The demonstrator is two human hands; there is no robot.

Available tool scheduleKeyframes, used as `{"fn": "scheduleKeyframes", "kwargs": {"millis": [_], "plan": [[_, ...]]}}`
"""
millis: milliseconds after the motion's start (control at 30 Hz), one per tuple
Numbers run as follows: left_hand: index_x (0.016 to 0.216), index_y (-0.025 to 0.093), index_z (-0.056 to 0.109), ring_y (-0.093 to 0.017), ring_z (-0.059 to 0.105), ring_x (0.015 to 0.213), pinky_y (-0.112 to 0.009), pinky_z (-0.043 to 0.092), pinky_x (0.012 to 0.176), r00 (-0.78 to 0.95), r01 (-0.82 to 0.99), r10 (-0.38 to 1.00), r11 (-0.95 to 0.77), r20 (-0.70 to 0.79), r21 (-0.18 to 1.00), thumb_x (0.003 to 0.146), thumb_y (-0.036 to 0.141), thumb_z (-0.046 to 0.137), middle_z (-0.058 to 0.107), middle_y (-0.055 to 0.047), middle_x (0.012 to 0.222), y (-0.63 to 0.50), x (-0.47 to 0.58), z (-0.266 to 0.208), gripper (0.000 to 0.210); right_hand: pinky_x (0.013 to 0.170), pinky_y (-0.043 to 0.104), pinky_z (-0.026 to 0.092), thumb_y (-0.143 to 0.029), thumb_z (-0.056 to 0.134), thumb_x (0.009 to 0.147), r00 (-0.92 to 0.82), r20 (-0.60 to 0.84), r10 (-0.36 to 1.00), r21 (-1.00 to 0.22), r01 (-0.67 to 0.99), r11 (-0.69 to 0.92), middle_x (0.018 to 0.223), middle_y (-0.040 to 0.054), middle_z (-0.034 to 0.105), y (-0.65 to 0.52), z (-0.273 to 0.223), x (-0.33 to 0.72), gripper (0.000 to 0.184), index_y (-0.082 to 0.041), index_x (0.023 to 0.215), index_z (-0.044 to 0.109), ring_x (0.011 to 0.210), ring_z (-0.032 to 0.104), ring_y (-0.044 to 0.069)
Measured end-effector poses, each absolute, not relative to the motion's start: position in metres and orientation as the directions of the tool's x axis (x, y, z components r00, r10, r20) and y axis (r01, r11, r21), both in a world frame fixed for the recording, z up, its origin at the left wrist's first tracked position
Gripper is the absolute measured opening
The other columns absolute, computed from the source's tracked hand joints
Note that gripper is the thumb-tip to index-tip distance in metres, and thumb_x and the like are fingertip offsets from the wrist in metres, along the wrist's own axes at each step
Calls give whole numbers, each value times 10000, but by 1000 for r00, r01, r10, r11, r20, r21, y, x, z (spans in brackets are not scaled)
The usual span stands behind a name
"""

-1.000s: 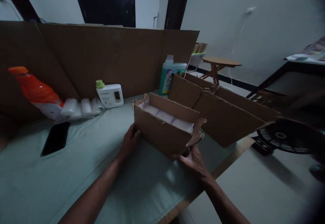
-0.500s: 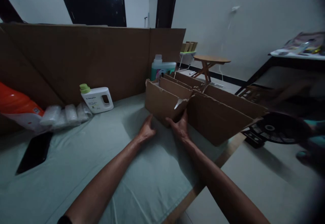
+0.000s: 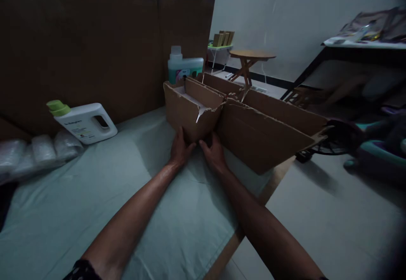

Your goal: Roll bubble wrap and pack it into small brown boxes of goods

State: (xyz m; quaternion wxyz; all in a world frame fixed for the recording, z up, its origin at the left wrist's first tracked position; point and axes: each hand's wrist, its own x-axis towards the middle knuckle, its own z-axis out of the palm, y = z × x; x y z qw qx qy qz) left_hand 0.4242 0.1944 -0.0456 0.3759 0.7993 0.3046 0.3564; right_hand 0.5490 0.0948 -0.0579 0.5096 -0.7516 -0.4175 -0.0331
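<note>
A small open-topped cardboard box (image 3: 192, 121) is seen just above the centre of the frame, set on a green cloth (image 3: 108, 204) by which the worktop is covered. The lower part of its near end is met by the left hand (image 3: 181, 149) and the right hand (image 3: 214, 152), placed close together at mid-frame. On each hand the thumb is spread from the fingers and pointed toward the other thumb. The remaining fingers are partly hidden along the cardboard, so whether the box is gripped or only pressed cannot be told. A pale lining is shown inside the box, and its near rim is torn.

To the right of centre, a longer cardboard box (image 3: 253, 132) is placed just beside it at an angle. Behind the small box, a teal bottle (image 3: 185, 66) is partly covered from view. At left, a white bottle (image 3: 87, 123) with a green cap (image 3: 58, 108) is seen near some plastic-wrapped rolls (image 3: 41, 153), which are cut off by the frame edge. The upper left is filled by a tall cardboard panel (image 3: 95, 51). At upper right, a round wooden table (image 3: 252, 54) is seen in the background.
</note>
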Motion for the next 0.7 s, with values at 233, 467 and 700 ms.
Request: {"fn": "scheduleKeyframes", "kwargs": {"millis": [233, 467, 700], "plan": [[1518, 63, 315, -345, 455, 1392, -486, 369, 1154, 540, 342, 750, -611, 383, 714, 849, 329, 619, 475, -236, 1500, 189, 427, -49, 782, 1166, 489, 344, -353, 661, 787, 661, 425, 618, -734, 651, -192, 1486, 198, 466, 101, -60, 553, 713, -109, 1430, 473, 1401, 412, 320], [1522, 55, 301, -354, 473, 1358, -487, 388, 1125, 592, 366, 712, -656, 379, 661, 846, 297, 581, 484, -225, 1489, 189, 424, -45, 771, 944, 414, 501, -272, 550, 801, 628, 402, 666, -662, 702, -262, 1102, 137, 706, 94, -49, 552, 327, -148, 1050, 723, 1046, 643, 271], [1515, 69, 308, -354, 424, 1396, -497, 326, 1162, 625, 382, 693, -673, 358, 634, 836, 271, 569, 455, -229, 1504, 180, 419, -37, 755, 805, 337, 484, -185, 495, 803, 549, 391, 739, -547, 784, -293, 838, 67, 732, 89, -40, 542, 248, -191, 778, 741, 814, 646, 217]]}}
